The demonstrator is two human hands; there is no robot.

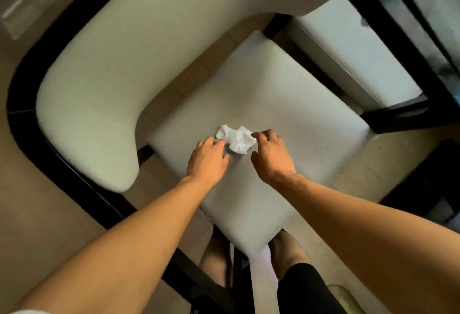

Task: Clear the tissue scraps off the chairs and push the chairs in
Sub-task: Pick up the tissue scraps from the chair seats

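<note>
Both forearms reach down from the camera, and the left hand [207, 154] and right hand [270, 150] close in on the crumpled tissue scrap [236, 138]. Left grip curls at one edge, right grip at the other, fingertips touching; whether either truly pinches it, I cannot tell. Scrap sits mid-seat on the pale cushioned chair [286, 104]. Pick-up step, by my judgement: next comes a firm pinch and lift, then pushing the chair in.
</note>
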